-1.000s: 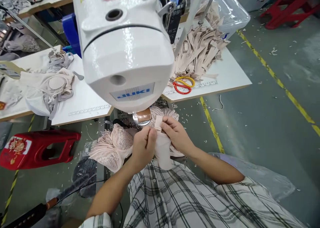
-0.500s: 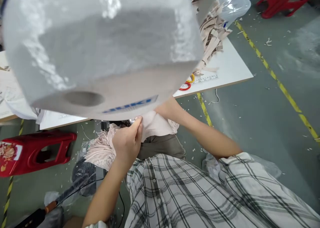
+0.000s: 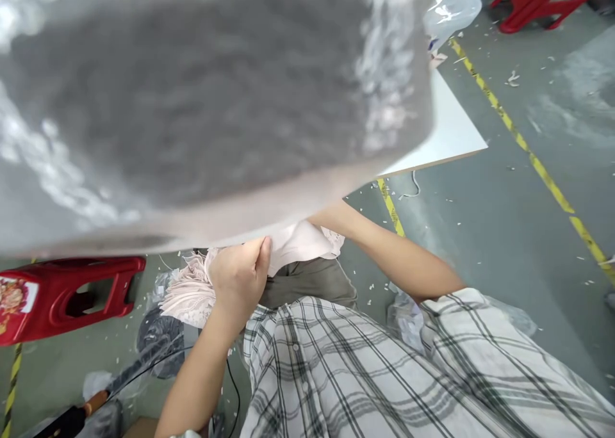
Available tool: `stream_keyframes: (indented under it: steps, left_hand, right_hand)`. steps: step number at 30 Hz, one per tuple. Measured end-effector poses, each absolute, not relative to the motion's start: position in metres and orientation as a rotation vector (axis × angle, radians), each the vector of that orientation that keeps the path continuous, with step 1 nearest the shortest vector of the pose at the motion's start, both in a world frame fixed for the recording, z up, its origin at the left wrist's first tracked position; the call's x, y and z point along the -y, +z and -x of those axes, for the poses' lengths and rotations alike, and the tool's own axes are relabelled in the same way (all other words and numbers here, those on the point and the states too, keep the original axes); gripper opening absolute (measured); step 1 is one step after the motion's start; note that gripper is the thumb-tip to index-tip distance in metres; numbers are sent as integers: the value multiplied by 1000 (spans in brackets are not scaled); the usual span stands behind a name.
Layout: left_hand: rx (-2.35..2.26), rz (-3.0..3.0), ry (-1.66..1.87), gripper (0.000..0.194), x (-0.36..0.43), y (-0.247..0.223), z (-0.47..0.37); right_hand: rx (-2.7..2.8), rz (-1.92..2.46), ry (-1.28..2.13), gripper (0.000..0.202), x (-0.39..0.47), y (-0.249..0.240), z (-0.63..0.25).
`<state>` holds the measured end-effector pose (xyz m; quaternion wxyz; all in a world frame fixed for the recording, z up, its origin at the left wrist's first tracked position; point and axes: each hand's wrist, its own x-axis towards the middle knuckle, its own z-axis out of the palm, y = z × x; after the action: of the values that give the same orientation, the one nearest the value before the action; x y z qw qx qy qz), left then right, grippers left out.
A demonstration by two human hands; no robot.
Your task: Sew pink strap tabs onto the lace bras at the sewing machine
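Note:
The grey-white head of a sewing machine (image 3: 216,105) fills the upper part of the view, blurred and close. Beneath its lower edge my left hand (image 3: 240,275) is closed, with the thumb pressed on the edge of a pale pink fabric piece (image 3: 300,243). That piece drapes over my lap and has a lacy end at its right. Of my right hand (image 3: 329,214) only the wrist side shows at the fabric's far right; its fingers are hidden behind the machine. A bundle of pale pink lace pieces (image 3: 189,294) hangs left of my left hand.
A white tabletop (image 3: 444,130) juts out at the right, with a clear plastic bag (image 3: 451,6) behind it. One red stool (image 3: 72,297) stands at the left, another red stool (image 3: 542,2) at the far right. Yellow tape (image 3: 523,146) and scraps mark the floor.
The machine head now looms larger and lower in view, covering the scissors, ruler and most fabric strips seen before. My left hand has shifted slightly down and left, still at the fabric.

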<state>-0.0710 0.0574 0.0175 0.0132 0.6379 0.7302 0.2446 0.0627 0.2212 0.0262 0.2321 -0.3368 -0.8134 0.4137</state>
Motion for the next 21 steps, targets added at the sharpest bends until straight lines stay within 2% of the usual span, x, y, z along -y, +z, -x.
stream_keyframes:
  steps: [6, 12, 21]
  left_hand:
    - [-2273, -2007, 749, 28, -60, 18, 73]
    - [-2306, -2132, 738, 27, -61, 20, 73]
    - [-2358, -2199, 710, 26, -61, 20, 72]
  right_hand:
    - [2209, 947, 1149, 4, -222, 27, -61]
    - [2134, 885, 1196, 12, -222, 27, -63]
    - [2051, 832, 1236, 6, -224, 18, -62]
